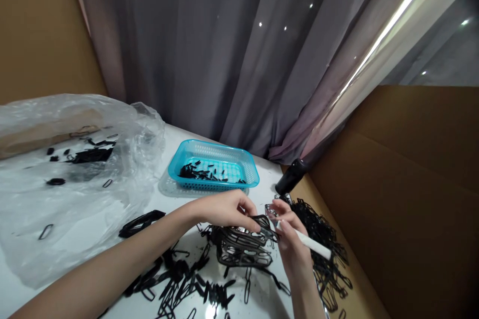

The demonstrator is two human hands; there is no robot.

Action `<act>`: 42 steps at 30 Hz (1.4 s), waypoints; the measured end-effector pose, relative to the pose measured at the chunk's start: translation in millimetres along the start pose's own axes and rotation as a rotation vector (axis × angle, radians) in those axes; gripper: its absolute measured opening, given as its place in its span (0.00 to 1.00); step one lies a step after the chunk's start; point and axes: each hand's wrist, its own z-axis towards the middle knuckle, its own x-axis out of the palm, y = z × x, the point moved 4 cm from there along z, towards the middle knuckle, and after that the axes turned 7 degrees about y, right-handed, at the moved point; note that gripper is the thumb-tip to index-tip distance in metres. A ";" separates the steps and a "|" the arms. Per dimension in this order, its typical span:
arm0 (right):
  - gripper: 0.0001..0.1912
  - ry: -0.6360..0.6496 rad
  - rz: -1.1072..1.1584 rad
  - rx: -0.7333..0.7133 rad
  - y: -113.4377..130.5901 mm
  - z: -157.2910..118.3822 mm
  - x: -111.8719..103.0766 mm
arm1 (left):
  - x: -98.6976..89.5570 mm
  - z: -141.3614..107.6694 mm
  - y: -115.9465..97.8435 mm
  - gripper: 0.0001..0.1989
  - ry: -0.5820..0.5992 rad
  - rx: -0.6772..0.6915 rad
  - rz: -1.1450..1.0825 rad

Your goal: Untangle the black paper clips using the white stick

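My left hand point(230, 209) is closed, thumb and fingers pinching the top of a stack of flat black loop-shaped pieces point(243, 246) at the lower middle. Close beside it on the right, my right hand point(290, 224) has its fingers wrapped round a white stick-like tool point(316, 245), whose near end points down to the right. The tool's far end lies near the stack's right edge, where small details are hard to make out. Loose black pieces point(179, 274) are scattered below and left of the stack.
A blue basket point(249, 172) holding small black pieces stands behind my hands. Clear plastic bags point(123, 209) with black pieces cover the left. A black cylinder point(291, 177) and a heap of black loops point(318, 229) are on the right, beside cardboard walls point(422, 184).
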 end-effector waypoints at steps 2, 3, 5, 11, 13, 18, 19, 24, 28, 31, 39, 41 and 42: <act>0.08 -0.063 -0.129 -0.106 5.4 0.2 -4.1 | -2.6 0.9 1.2 0.10 -0.051 -0.001 -0.021; 0.07 -0.072 -0.201 -0.152 8.7 -0.6 -4.4 | -3.9 1.4 2.1 0.11 -0.083 -0.011 -0.025; 0.05 -0.060 -0.352 -0.233 16.4 -3.6 -1.1 | -6.1 2.5 4.0 0.11 -0.151 -0.041 -0.029; 0.08 0.039 -0.773 -0.486 38.5 -13.8 23.1 | -6.9 5.5 3.4 0.11 -0.290 -0.020 -0.030; 0.09 0.075 -0.801 -0.519 39.7 -14.0 27.7 | -6.2 5.7 2.5 0.11 -0.311 -0.007 -0.015; 0.10 0.068 -0.783 -0.479 37.1 -13.1 28.5 | -5.6 5.0 0.5 0.11 -0.320 0.022 0.018; 0.09 0.055 -0.777 -0.467 36.9 -13.2 28.0 | -5.6 5.1 0.4 0.11 -0.316 0.023 0.019; 0.07 0.010 -0.728 -0.391 35.5 -13.4 25.7 | -6.2 6.7 0.5 0.13 -0.298 0.043 0.026; 0.06 -0.003 -0.671 -0.341 33.4 -13.9 24.1 | -5.7 6.8 -0.8 0.12 -0.284 0.061 0.055; 0.07 0.008 -0.673 -0.342 33.7 -14.2 24.3 | -5.1 5.4 -2.3 0.13 -0.300 0.058 0.088; 0.09 0.076 -0.756 -0.398 29.7 -11.0 25.1 | -2.2 2.6 -3.6 0.13 -0.388 0.100 0.302; 0.10 0.094 -0.767 -0.392 24.0 -11.4 25.0 | -1.2 2.6 -4.2 0.12 -0.423 0.112 0.372; 0.10 0.098 -0.771 -0.376 20.7 -11.8 24.7 | -0.6 2.8 -4.6 0.12 -0.442 0.117 0.401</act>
